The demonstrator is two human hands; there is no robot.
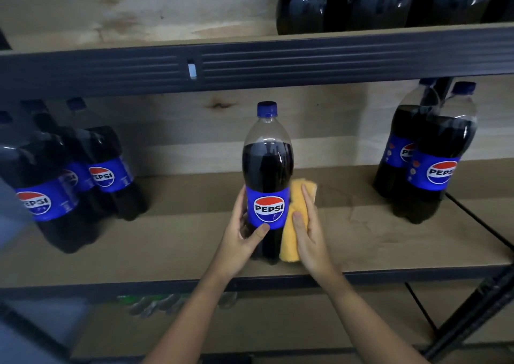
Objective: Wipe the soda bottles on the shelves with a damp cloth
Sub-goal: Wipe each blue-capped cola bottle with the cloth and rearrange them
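Centrally, 1 bottle (267,174) upright on brown shelf board (172,241).

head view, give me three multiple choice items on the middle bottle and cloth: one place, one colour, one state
1. Where is the cloth against the middle bottle?
A on its cap
B on its right side
C under its base

2. What colour is the cloth?
A yellow-orange
B green
C white

3. What is the left hand doing?
A hanging idle
B gripping the bottle
C lifting a crate

Answers: 1 B, the right hand presses it there. 2 A, it shows yellow-orange. 3 B, fingers and thumb wrap round the label.
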